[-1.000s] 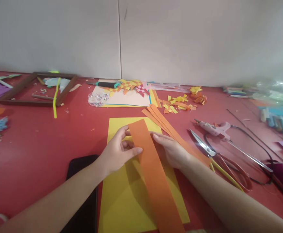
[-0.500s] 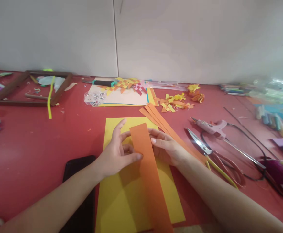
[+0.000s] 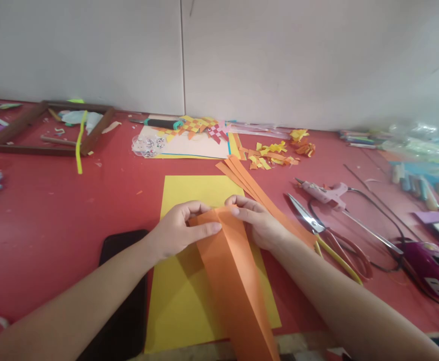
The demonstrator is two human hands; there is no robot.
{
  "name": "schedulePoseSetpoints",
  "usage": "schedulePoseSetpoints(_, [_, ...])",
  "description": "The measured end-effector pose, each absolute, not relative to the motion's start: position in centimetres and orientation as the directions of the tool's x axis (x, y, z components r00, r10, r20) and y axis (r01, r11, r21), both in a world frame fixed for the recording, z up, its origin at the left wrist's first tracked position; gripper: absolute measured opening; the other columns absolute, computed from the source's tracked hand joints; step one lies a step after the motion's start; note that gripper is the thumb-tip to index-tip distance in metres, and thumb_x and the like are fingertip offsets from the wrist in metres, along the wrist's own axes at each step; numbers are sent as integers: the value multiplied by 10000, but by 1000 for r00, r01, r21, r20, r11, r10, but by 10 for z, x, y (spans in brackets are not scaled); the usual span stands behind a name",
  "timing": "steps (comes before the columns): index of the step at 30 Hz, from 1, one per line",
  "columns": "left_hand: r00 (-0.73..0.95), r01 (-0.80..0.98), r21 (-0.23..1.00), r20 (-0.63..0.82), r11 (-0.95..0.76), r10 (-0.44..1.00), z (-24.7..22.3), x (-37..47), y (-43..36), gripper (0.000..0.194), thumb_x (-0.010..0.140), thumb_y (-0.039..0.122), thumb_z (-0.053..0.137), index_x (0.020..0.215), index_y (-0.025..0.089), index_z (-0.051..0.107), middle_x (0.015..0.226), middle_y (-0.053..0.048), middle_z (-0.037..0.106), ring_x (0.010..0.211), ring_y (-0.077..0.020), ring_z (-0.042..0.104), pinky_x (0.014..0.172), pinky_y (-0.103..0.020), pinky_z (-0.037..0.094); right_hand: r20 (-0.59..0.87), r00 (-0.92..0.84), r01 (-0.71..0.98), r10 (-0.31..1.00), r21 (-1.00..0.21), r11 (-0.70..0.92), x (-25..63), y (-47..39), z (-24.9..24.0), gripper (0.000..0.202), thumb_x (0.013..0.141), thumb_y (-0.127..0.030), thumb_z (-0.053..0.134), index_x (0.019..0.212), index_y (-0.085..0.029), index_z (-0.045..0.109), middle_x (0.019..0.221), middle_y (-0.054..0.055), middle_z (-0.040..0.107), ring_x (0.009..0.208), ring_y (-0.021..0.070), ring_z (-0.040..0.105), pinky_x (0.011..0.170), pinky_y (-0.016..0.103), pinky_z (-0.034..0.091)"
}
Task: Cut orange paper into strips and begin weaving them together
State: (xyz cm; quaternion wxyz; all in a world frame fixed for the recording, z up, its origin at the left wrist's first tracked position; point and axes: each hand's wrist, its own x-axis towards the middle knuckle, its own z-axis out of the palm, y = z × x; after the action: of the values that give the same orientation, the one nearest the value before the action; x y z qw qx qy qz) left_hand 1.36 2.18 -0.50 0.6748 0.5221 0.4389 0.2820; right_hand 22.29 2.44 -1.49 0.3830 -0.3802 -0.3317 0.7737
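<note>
A long orange paper strip (image 3: 229, 271), creased lengthwise and partly opened, hangs between my two hands with its near end running past the bottom edge of the view. My left hand (image 3: 183, 228) pinches its far left corner, thumb on top and fingers behind. At the far right corner, my right hand (image 3: 255, 220) grips the same paper between thumb and fingers. Beneath lies a yellow paper sheet (image 3: 174, 301) on the red table. Several narrow orange strips (image 3: 257, 188) rest beyond my right hand, partly under the forearm.
Scissors (image 3: 313, 223) and a pink glue gun (image 3: 326, 193) with its cord lie right. A black phone-like slab (image 3: 125, 301) is under my left forearm. Paper scraps (image 3: 270, 155), a craft knife (image 3: 162, 123) and a brown frame (image 3: 16, 149) sit toward the wall.
The orange paper was a narrow folded strip; now it is spread wider along its crease. My left fingers have closed onto its left edge, and my right hand stays at the right corner.
</note>
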Motion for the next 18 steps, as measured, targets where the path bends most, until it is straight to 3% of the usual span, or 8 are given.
schedulePoseSetpoints(9, [517,124,950,-307,285,799,-5,15,23,376,772,448,775,1009,207,611,921,-18,664,817,-176,623,739,-303,480,-373,-349,-261,860,-843,-471,215,22,-13,274,672,-348,865,763,-186,663,675,-23,683,565,123,636,568,266,505])
schedulePoseSetpoints(14, [510,71,971,-234,230,828,-2,19,23,297,890,491,612,888,195,604,836,-2,611,761,-152,574,699,-280,436,-356,-304,-269,884,-857,-438,212,21,-14,263,678,-339,861,757,-191,659,677,-19,686,585,128,642,571,262,503])
schedulePoseSetpoints(18, [456,81,974,-227,214,860,-3,22,24,285,887,475,611,861,191,590,793,15,582,737,-143,549,675,-262,409,-339,-266,-266,902,-874,-407,211,21,-16,255,707,-349,843,777,-209,642,693,-27,681,596,132,637,580,265,499])
